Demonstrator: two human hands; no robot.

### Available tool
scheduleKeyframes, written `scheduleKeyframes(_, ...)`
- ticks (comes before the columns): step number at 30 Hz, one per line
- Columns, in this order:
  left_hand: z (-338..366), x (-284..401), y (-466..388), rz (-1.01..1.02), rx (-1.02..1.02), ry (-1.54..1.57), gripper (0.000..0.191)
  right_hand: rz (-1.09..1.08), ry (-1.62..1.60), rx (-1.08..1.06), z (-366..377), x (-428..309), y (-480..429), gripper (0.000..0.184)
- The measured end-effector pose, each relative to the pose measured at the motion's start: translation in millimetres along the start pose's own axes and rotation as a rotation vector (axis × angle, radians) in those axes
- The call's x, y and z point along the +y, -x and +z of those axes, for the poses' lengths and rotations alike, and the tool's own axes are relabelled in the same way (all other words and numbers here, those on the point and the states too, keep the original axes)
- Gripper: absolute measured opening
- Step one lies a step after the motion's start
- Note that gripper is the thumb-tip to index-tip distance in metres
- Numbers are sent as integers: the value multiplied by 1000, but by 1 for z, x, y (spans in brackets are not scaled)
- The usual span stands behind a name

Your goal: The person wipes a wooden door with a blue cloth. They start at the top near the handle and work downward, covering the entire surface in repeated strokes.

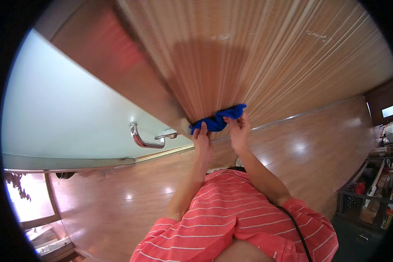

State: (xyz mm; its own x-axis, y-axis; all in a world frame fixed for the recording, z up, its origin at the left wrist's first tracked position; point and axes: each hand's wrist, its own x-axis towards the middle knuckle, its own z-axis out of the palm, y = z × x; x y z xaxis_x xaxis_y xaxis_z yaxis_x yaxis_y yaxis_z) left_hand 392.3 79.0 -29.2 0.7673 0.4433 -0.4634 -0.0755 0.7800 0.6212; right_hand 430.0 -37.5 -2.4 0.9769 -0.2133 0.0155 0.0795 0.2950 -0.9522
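Observation:
A crumpled blue cloth (215,123) stretches between both my hands, close in front of a striped wood-grain wall panel (268,42). My left hand (202,136) pinches its left end, thumb on top, near the panel's left edge. The fingers of my right hand (239,127) grip the right part, with the cloth's corner sticking up above them. Whether the cloth presses on the panel is hard to tell. A soft shadow falls on the panel above my hands.
Left of the panel stands a reflective brown post (118,68), then a frosted glass door (65,108) with a curved chrome handle (147,142). Wood-look flooring (124,183) lies below. At the right, a rack (363,193) holds mixed items. A black cord (294,226) crosses my striped shirt.

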Motion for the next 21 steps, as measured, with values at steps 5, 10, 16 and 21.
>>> scheduleKeyframes(5,8,-10,9,341,-148,48,13,-118,-31,-35,-16,3,-9,12)
scheduleKeyframes(10,3,-26,-4,-4,302,-93,14,434,-111,386,-49,44,-37,9)
scheduleKeyframes(16,51,-12,27,307,-62,-77,9,-89,-138,-35,-42,-16,-41,9)
scheduleKeyframes(21,68,2,43,294,-98,-21,6,-163,-176,122,-31,-57,-43,17)
